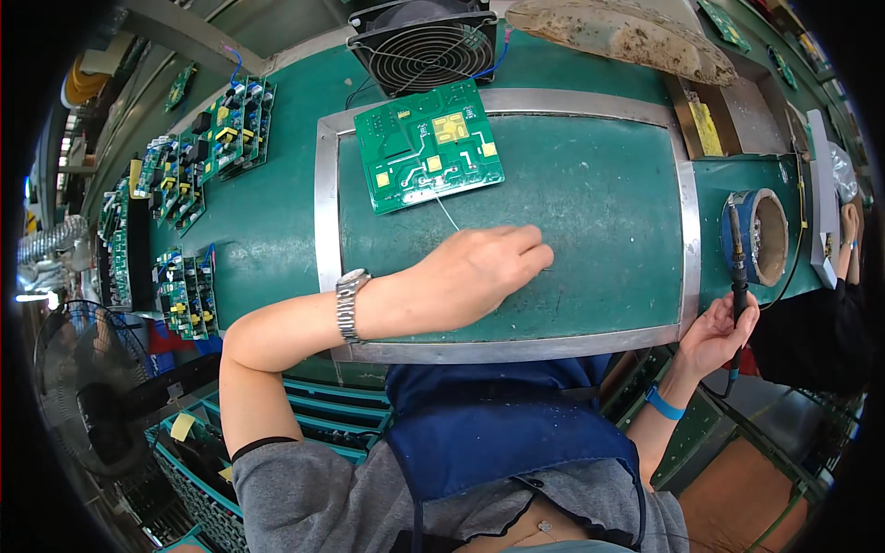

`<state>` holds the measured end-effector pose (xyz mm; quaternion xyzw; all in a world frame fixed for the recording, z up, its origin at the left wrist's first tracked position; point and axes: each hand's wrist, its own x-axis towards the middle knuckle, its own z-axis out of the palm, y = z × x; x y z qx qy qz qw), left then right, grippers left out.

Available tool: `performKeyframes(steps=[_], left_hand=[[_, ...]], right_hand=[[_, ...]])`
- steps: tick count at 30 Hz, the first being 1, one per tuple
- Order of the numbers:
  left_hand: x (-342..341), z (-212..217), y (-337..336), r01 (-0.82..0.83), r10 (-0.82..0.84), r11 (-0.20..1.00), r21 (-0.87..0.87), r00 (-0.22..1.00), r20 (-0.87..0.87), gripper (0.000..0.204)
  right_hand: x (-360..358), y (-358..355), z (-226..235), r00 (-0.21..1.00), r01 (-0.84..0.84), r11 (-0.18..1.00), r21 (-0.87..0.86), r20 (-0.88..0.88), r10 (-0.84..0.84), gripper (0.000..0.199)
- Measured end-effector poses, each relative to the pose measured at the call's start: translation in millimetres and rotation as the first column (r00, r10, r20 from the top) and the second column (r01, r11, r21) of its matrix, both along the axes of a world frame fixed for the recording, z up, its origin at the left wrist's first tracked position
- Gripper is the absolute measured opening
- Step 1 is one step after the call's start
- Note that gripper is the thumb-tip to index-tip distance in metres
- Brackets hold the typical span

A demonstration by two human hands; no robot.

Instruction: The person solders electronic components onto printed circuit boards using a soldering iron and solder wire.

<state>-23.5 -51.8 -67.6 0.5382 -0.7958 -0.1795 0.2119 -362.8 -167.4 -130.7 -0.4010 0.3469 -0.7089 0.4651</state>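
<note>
My left hand (493, 264), fingers curled closed and a metal watch on its wrist, hangs over the middle of the bench. A thin pale wire (447, 213) runs from beneath this hand to the near edge of a green circuit board (419, 147). The curled fingers seem to hold the wire; their tips are hidden. The board lies tilted against a black fan, showing yellow patches and solder points. At the right edge, my right hand (717, 334) grips a soldering iron (739, 293) with its metal tip up, in front of a blue-rimmed round holder (763, 238).
Several populated circuit boards (241, 129) stand at the left. The black fan (429, 55) sits at the back, beside a stained pale slab (622, 37). A cardboard box (737, 115) holds a yellow sponge. A metal frame (690, 249) borders the work area. Another person's hand (849, 224) shows far right.
</note>
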Motion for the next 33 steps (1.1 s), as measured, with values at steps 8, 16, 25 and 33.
performKeyframes(steps=[8, 16, 25, 33], left_hand=[[71.8, 28.3, -14.9, -0.424, 0.486, 0.871, -0.248, 0.818, 0.308, 0.081], [68.8, 28.5, -10.4, -0.421, 0.437, 0.898, -0.126, 0.827, 0.352, 0.105], [-5.6, 32.8, -1.5, -0.171, 0.172, 0.985, -0.013, 0.981, 0.090, 0.095], [12.0, 26.9, -5.2, -0.318, 0.355, 0.934, 0.163, 0.874, -0.332, 0.007]], right_hand=[[1.4, 1.3, 1.1, 1.000, -0.015, 1.000, -0.025, 0.024, 0.016, 0.028], [-0.7, -0.2, 1.0, 1.000, -0.008, 0.999, -0.038, 0.017, 0.009, 0.028], [15.1, 50.6, 38.3, 0.950, -0.073, 0.997, -0.024, -0.306, 0.062, 0.034], [35.3, 70.8, 60.5, 0.797, -0.275, 0.957, -0.089, -0.578, 0.175, 0.038]])
